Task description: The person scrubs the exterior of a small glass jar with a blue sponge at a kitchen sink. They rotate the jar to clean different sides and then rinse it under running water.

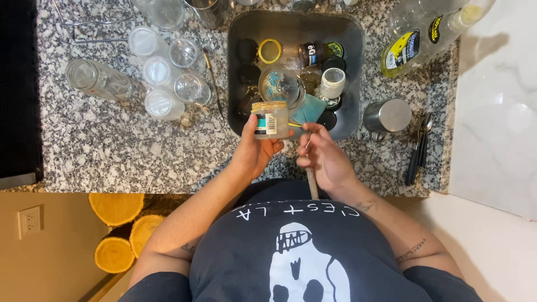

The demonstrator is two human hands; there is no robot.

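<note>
My left hand (254, 151) grips a small clear plastic jar (270, 119) with a label, held on its side over the front edge of the sink (351, 72). My right hand (324, 156) is closed around a long wooden-handled tool (311, 182) whose front end points toward the jar's mouth. Inside the sink lie several jars and lids: a clear glass jar (279, 85), a yellow ring lid (270, 51), a small white-capped jar (333, 82), a dark labelled jar (311, 53) and a teal cloth (309, 109).
Several clear glasses and jars (168, 72) stand on the granite counter left of the sink, one bottle (98, 79) lying down. A steel cup (387, 116) and dark utensils (418, 146) sit at the right. A yellow-liquid bottle (425, 34) lies at the upper right.
</note>
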